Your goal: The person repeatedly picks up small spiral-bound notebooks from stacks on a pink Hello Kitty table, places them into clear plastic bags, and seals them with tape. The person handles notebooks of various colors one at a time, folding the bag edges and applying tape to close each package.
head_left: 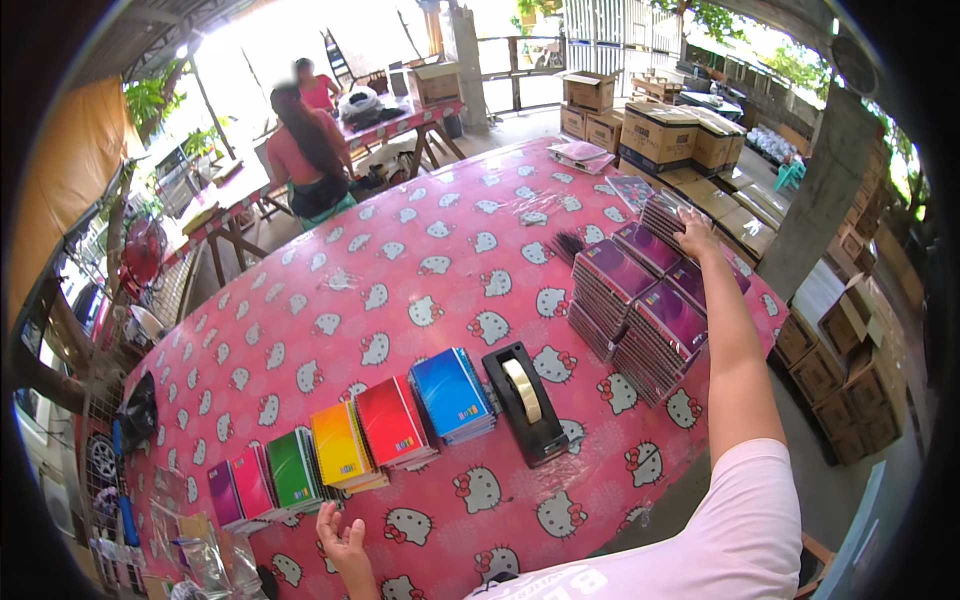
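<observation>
- While your right hand (694, 232) is resting on the far stack (660, 222) of notebooks, its fingers are bending over the top; you aren't showing enough of the grip to tell whether it is closing firmly on anything.
- Your left hand (343, 538) is hovering open and empty, fingers loosely apart, near the yellow pile (341, 440).
- The purple stacks (660, 335) are standing close together at the right of the desk (420, 260), just nearer to you than the far stack, with wire coils showing along their sides.
- Smaller piles are lying in a slanting row toward your left: purple pile (224, 492), pink pile (251, 475), green pile (291, 470), then yellow, red pile (391, 418) and blue pile (451, 388). The tape dispenser (520, 400) is sitting just beside the blue one.
- Judging by looks, you are dealing with light, slightly bendy single notebooks, but with weighty stacks; the covers are looking glossy, so they are probably sliding easily on each other.
- For a sure hold, you're best gripping opposite edges, thumb above and fingers beneath, keeping clear of the coils, which could be snagging neighbours.
</observation>
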Available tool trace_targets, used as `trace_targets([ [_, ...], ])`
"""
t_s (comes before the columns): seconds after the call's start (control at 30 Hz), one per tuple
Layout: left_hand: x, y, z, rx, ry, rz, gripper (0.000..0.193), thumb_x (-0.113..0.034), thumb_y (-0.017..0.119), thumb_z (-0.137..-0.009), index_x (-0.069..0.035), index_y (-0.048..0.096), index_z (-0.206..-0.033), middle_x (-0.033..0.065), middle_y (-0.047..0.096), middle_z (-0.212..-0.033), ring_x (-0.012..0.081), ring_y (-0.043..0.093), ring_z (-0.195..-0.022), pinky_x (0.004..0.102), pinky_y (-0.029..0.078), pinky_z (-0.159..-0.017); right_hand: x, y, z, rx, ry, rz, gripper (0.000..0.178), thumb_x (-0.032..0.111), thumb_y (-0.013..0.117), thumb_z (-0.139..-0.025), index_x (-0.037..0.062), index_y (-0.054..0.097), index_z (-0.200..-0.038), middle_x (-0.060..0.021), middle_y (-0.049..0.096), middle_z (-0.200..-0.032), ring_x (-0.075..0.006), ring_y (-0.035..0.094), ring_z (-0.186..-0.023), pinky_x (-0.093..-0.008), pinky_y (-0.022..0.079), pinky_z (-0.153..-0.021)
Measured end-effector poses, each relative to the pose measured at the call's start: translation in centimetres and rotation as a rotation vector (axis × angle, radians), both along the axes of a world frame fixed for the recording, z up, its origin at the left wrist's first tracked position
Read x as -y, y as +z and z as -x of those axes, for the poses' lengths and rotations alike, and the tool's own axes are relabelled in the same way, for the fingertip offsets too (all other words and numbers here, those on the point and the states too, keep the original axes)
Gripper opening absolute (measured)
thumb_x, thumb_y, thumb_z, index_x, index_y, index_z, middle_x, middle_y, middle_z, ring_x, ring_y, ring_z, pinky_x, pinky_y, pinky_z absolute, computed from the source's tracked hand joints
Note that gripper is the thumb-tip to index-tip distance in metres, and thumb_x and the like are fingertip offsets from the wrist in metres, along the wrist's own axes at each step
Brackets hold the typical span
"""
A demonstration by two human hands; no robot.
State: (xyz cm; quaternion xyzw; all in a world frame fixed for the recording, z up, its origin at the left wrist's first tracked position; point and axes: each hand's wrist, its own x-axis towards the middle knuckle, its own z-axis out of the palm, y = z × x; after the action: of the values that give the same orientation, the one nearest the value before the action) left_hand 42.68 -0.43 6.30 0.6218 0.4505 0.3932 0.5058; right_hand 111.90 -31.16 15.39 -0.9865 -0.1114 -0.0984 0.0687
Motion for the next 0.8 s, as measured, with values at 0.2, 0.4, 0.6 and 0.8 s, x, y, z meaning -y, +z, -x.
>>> trace_targets([
  [0.2,0.1,-1.9,5.7,-0.259,0.095,-0.398,0.032,-0.008,0.066,-0.077,-0.005,0.061,-0.108,0.0133,0.055,-0.123,0.0282,0.050,-0.115,0.0375,0.039,-0.097,-9.5,-2.2,12.5,0.301,0.553,-0.706,0.048,0.021,0.059,-0.086,0.0030,0.047,-0.129,-0.0168,0.049,-0.129,-0.0275,0.045,-0.121,-0.0375,0.034,-0.103],
  [0.4,-0.1,-3.5,15.2,-0.447,0.367,-0.525,0.016,-0.007,0.060,-0.078,-0.006,0.064,-0.093,0.0105,0.062,-0.104,0.0294,0.053,-0.104,0.0398,0.040,-0.091,-15.7,-6.6,47.2,-0.883,1.185,-1.009,0.013,0.012,0.059,-0.084,0.0015,0.065,-0.091,-0.0043,0.064,-0.089,-0.0107,0.057,-0.080,-0.0259,0.045,-0.068],
  [0.6,3.6,-3.7,26.0,-0.299,0.659,-0.273,0.018,-0.017,0.057,-0.088,-0.003,0.065,-0.094,0.0104,0.066,-0.085,0.0238,0.062,-0.078,0.0337,0.047,-0.069,-23.6,-9.9,71.1,-1.295,1.742,-0.171,0.016,0.004,0.063,-0.080,0.0023,0.067,-0.095,-0.0105,0.067,-0.084,-0.0118,0.061,-0.070,-0.0271,0.047,-0.062],
  [0.8,8.0,-5.5,32.1,-0.131,0.759,-0.130,0.025,-0.021,0.056,-0.092,0.001,0.066,-0.094,0.0077,0.068,-0.079,0.0118,0.063,-0.072,0.0252,0.048,-0.066,-35.0,-13.5,85.3,-0.846,2.161,-0.392,0.015,0.007,0.064,-0.072,0.0022,0.065,-0.085,-0.0141,0.064,-0.082,-0.0332,0.061,-0.079,-0.0403,0.048,-0.069],
])
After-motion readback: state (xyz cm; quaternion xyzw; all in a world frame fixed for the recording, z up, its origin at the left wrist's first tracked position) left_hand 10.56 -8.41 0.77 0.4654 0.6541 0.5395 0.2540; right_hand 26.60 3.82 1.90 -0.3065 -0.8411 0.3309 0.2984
